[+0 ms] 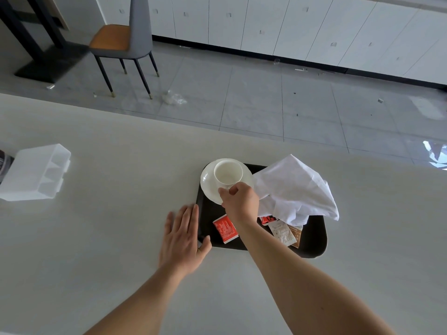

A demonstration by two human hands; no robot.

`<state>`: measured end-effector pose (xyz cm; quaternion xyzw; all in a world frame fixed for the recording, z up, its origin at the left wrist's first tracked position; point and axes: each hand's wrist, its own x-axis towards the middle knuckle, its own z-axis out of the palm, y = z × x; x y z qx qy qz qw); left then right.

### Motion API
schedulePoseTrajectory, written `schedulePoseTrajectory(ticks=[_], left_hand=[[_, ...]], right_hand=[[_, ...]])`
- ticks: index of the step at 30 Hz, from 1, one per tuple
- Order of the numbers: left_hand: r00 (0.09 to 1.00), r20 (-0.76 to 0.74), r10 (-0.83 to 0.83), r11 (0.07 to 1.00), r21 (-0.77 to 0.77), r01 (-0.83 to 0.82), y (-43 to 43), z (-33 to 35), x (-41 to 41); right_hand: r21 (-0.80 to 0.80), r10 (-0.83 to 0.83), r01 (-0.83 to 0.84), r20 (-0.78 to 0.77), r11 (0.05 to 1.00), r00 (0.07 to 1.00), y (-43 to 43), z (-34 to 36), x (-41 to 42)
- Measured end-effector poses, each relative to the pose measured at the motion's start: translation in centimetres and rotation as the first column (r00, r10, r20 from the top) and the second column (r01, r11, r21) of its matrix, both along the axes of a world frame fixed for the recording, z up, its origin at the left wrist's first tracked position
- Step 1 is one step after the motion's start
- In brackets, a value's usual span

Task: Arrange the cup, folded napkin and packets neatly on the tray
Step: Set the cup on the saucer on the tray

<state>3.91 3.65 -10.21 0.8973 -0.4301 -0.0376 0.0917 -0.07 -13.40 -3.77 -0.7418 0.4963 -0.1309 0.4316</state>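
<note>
A dark tray (pixel 314 240) lies on the pale table. At its far left corner a white cup (pixel 227 174) stands on a white saucer (pixel 208 187). My right hand (pixel 239 201) pinches the cup's near side. A crumpled white napkin (pixel 292 189) covers the tray's far right part and hangs over its edge. A red packet (pixel 225 228) lies near the tray's left side. Right of my forearm lie another red packet (pixel 267 219), a white packet (pixel 281 232) and a brown one (pixel 297 234), partly under the napkin. My left hand (pixel 183 238) rests flat against the tray's left rim, thumb on its corner.
A translucent plastic container (pixel 36 172) sits on the table at far left. The table's far edge runs diagonally behind the tray. Beyond it are a grey tiled floor, a chair (pixel 121 42) and white cabinets.
</note>
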Motion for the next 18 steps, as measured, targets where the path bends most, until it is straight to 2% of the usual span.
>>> schedulePoseTrajectory(ticks=[18], left_hand=[[1.0, -0.027, 0.009, 1.0, 0.002, -0.009, 0.02, 0.1, 0.0]], right_hand=[[0.03, -0.014, 0.014, 0.011, 0.999, 1.0, 0.09, 0.05, -0.34]])
